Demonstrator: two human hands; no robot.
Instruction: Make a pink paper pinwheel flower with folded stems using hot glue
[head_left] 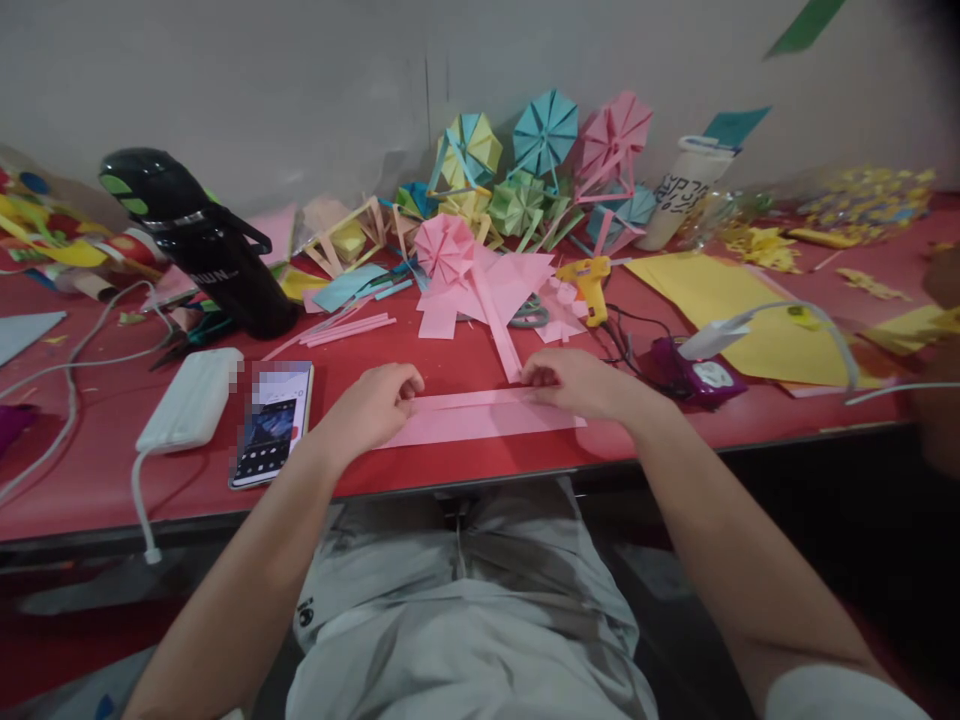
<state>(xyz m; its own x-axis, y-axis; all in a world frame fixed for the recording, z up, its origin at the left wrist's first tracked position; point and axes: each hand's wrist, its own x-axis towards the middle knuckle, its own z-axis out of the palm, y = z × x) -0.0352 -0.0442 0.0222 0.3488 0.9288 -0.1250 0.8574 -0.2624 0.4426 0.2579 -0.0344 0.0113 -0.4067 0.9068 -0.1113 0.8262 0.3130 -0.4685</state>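
A long strip of pink paper [480, 422] lies across the red table near its front edge, with a fold running along its far side. At the strip's left end, my left hand [379, 398] is closed with its fingers curled on the folded edge. My right hand [574, 383] pinches the same edge near the right end; its fingertips are partly hidden. Just beyond the strip lie a narrow folded pink strip [495, 325], pink sheets [517, 285] and a pleated pink paper rosette [445, 248].
Left of my hands are a phone [274, 425], a white power bank [191, 400] and a black bottle [202, 245]. A yellow glue gun [592, 288], a purple power socket [697, 375] and yellow sheets [720, 310] lie to the right. Folded paper wheels [545, 130] lean on the wall.
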